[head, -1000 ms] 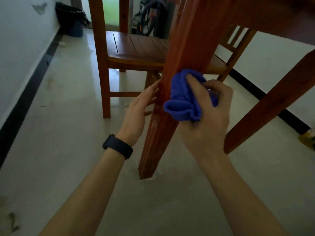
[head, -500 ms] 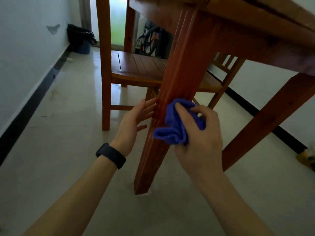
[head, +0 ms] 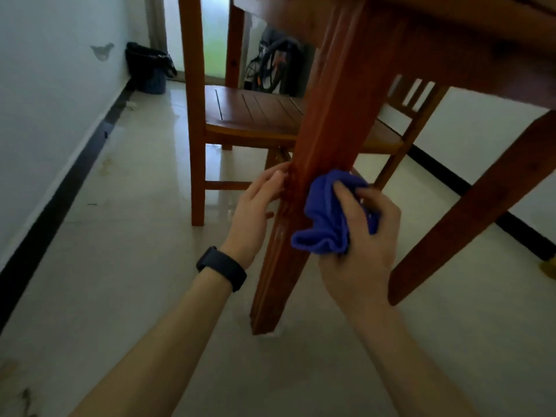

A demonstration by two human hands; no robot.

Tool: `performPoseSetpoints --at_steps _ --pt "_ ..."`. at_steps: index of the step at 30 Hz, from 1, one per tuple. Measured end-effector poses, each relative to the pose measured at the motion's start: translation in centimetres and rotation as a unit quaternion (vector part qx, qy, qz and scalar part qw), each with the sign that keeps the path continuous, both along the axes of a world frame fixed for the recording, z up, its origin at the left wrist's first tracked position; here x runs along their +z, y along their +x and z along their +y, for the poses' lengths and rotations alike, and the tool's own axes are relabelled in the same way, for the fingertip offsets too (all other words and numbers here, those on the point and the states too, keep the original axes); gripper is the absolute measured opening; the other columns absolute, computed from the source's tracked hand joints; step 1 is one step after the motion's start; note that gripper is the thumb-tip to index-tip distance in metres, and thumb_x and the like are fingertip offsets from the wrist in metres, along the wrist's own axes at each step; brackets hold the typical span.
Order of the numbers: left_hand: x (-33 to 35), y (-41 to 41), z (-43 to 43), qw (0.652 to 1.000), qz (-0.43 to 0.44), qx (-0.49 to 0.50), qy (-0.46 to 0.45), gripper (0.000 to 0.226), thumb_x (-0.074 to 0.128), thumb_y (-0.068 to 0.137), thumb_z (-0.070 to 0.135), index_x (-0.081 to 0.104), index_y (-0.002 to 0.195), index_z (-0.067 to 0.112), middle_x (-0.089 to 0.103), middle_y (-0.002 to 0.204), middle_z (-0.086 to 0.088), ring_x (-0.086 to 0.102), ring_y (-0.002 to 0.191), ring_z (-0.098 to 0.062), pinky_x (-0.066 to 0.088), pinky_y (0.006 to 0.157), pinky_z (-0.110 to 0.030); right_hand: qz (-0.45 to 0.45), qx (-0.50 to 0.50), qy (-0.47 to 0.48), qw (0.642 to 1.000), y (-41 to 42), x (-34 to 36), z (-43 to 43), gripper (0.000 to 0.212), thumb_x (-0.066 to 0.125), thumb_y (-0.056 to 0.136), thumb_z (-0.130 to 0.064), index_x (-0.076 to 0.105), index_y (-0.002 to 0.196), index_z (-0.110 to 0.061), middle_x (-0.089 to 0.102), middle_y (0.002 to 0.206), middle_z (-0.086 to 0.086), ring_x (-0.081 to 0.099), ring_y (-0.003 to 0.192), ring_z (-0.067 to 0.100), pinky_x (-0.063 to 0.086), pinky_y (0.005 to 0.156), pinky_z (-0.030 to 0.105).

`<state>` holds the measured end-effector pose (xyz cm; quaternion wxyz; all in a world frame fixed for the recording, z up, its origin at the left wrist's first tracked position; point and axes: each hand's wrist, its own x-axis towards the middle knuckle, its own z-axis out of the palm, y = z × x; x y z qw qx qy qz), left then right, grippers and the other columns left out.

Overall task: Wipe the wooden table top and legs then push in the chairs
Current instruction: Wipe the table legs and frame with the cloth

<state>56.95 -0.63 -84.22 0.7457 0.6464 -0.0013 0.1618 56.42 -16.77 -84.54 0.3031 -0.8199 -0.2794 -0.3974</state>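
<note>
Against a grooved wooden table leg (head: 319,164), a crumpled blue cloth (head: 326,218) is gripped by the right hand (head: 361,251). Straight fingers of the left hand (head: 255,212) are rested on the leg.

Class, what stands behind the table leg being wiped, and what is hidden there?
A wooden chair stands behind the table leg: its slatted seat shows on both sides. The leg covers part of the seat, so that strip cannot be seen.

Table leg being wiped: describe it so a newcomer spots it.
Start at the wooden table filling the upper right. The wiped leg runs down the middle of the view to the floor. Unlike the other leg at right, it has the right hand holding a blue cloth on it and the left hand touching it.
</note>
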Motion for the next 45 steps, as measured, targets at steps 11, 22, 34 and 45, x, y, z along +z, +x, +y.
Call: performPoseSetpoints --at_steps 11,22,34,45 --pt "-2.1 0.4 -1.2 0.964 -0.06 0.131 0.223 0.073 0.067 0.082 0.06 0.037 0.145 0.037 0.055 0.129 0.024 0.055 0.118 0.002 0.051 0.099 -0.042 0.447 -0.029 0.047 0.893 -2.6 -19.1 -2.4 0.042 0.058 0.092 -0.016 0.058 0.106 -0.056 0.05 0.102 -0.009 0.048 0.091 -0.006 0.04 0.079 0.011" --pt "-4.9 0.1 -2.9 0.969 0.004 0.118 0.217 0.063 0.05 0.092 0.054 0.032 0.147 0.029 0.052 0.137 0.01 0.055 0.113 0.007 0.048 0.082 -0.008 0.328 -0.064 0.174 0.926 -3.3 -18.2 6.6 0.097 0.07 0.08 -0.008 0.008 0.15 -0.035 0.008 0.152 0.0 0.029 0.135 0.034 0.036 0.109 0.041" --pt "-6.2 0.8 -4.7 0.943 -0.04 0.195 0.265 0.048 0.037 0.105 0.039 0.033 0.149 0.021 0.052 0.116 0.031 0.055 0.101 0.019 0.046 0.081 -0.005 0.392 -0.054 0.418 0.818 -6.6 -21.5 5.7 0.076 0.059 0.086 -0.003 0.024 0.152 -0.019 0.026 0.15 0.006 0.04 0.132 0.023 0.038 0.11 0.033" --pt "-5.9 0.7 -4.5 0.945 -0.049 0.197 0.258 0.047 0.04 0.105 0.036 0.036 0.148 0.018 0.056 0.118 0.026 0.057 0.104 0.014 0.047 0.083 -0.007 0.541 -0.053 0.207 0.813 -6.0 -27.9 6.2 0.068 0.062 0.087 -0.012 0.031 0.147 -0.017 0.033 0.144 0.01 0.046 0.124 0.032 0.04 0.105 0.041"
